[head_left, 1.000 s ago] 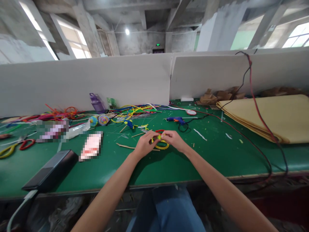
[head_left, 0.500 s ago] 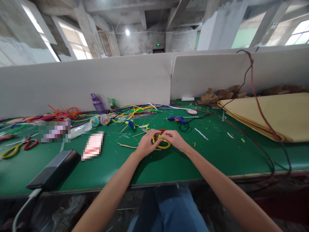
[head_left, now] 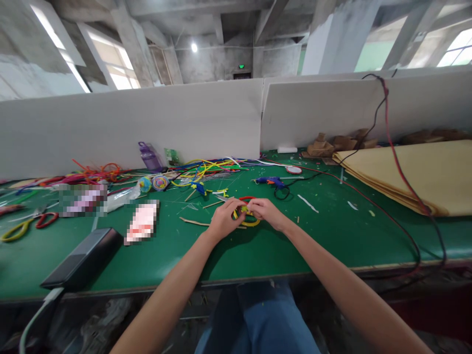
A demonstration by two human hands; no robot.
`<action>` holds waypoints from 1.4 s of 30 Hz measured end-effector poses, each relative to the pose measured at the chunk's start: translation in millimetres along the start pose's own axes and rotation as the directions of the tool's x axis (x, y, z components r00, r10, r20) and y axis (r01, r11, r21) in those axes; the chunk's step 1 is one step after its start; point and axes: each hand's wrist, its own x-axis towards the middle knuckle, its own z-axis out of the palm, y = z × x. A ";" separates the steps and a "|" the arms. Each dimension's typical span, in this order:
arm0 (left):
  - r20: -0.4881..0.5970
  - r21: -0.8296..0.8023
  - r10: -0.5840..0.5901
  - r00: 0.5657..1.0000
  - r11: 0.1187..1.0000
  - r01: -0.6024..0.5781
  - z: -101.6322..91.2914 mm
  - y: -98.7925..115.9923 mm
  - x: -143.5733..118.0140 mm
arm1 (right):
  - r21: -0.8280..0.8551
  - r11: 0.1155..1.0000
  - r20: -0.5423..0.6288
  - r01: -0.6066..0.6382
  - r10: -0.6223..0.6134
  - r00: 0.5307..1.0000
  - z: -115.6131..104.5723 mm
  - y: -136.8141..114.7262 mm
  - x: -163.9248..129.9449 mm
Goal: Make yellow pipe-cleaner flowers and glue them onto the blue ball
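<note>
My left hand [head_left: 226, 217] and my right hand [head_left: 266, 212] meet near the middle of the green table. Between their fingertips is a small yellow-green piece [head_left: 244, 209], pinched by both hands; its exact kind is too small to make out. Just beneath my hands lie scissors with red and yellow handles [head_left: 252, 223], partly covered by the fingers. A thin wooden stick [head_left: 193, 222] lies left of my left hand. Beyond the hands rests a small blue and yellow fuzzy figure [head_left: 199, 188].
A blue glue gun [head_left: 271, 182] with its black cord lies beyond my right hand. Colourful pipe cleaners [head_left: 206, 169] are heaped at the back beside a purple bottle [head_left: 149, 157]. A black power bank [head_left: 84, 256] sits front left, folded yellowish sheets [head_left: 413, 174] at right.
My right fingers have curled in a little around the small yellow-green piece. My left hand has stayed almost in place.
</note>
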 end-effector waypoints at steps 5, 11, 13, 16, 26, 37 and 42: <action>0.005 0.041 -0.020 1.000 0.999 0.020 -1.0 0.3 1.2 | -0.074 0.997 -0.030 -0.004 0.002 1.000 -0.2 -0.5 0.6; 0.044 0.037 -0.024 0.999 0.999 0.023 -4.3 -0.1 2.3 | -0.002 1.000 -0.037 -0.019 0.019 0.999 0.1 -4.0 -0.8; 0.051 0.035 -0.014 0.999 0.999 0.013 -5.6 0.5 2.5 | 0.047 0.999 -0.025 -0.026 0.027 0.999 0.2 -4.5 -1.3; 0.053 0.041 0.001 0.999 0.999 -0.003 -6.5 1.2 2.3 | 0.078 0.996 -0.004 -0.040 0.041 0.999 0.5 -4.7 -1.6; 0.056 0.047 0.051 0.997 0.997 -0.053 -4.7 -3.0 -0.3 | 0.073 0.996 0.018 -0.050 0.049 0.999 1.6 -5.0 -1.0; 0.092 0.074 0.018 0.996 0.997 -0.025 -4.1 -3.8 -0.7 | 0.007 1.000 0.011 -0.017 0.017 1.000 0.3 -1.0 -0.8; 0.182 -0.027 -0.185 0.966 0.981 0.193 -1.4 1.1 2.5 | -0.125 0.990 0.000 0.067 -0.067 0.998 3.1 -6.3 -4.1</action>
